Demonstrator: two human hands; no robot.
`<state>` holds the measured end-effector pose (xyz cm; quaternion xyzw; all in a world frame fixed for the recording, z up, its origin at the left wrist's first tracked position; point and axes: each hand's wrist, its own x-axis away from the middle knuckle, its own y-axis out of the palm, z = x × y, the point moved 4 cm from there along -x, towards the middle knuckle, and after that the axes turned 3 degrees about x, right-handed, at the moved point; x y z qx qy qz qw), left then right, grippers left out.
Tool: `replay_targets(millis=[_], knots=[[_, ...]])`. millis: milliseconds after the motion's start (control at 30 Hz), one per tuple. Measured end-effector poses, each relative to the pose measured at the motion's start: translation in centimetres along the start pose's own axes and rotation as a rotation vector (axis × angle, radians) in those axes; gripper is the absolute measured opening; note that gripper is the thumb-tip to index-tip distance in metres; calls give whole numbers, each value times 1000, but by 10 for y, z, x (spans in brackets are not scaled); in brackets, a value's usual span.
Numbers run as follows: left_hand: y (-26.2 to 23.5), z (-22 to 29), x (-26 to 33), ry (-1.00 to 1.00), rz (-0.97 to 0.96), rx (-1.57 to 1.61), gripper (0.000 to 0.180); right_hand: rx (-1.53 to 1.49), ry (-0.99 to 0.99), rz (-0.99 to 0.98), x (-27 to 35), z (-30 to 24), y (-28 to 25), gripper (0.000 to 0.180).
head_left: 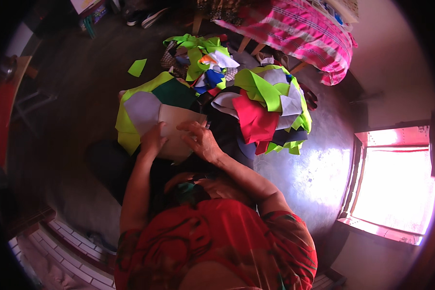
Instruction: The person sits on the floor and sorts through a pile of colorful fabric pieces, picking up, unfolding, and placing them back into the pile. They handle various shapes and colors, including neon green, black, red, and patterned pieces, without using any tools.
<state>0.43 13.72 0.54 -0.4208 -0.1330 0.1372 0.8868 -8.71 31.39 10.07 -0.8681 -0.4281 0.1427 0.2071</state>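
Note:
On my lap lies a beige piece of cloth or paper point(181, 121), roughly square. My left hand point(152, 140) is at its left edge, thumb and fingers closed on it. My right hand point(201, 140) rests over its right side, fingers apart and slightly bent. Beneath and beside the beige piece are a lilac-grey piece point(141, 110), a dark green piece point(175, 92) and a large neon yellow-green piece point(125, 137). To the right, close to my right hand, a heap of scraps holds a red piece point(256, 118) and a folded neon green piece point(261, 89).
Farther ahead sits another pile of mixed scraps point(203, 58), with one loose green scrap point(137, 67) on the dark floor to its left. A table with a pink checked cloth point(295, 34) stands at the back right. A bright window point(394, 186) is at the right.

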Motion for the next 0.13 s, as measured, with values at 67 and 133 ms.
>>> replay_targets(millis=[67, 133], knots=[[0, 0, 1, -14, -16, 4, 56, -113, 18, -7, 7, -21, -25, 28], [-4, 8, 1, -18, -41, 18, 56, -368, 96, 27, 18, -27, -52, 30]])
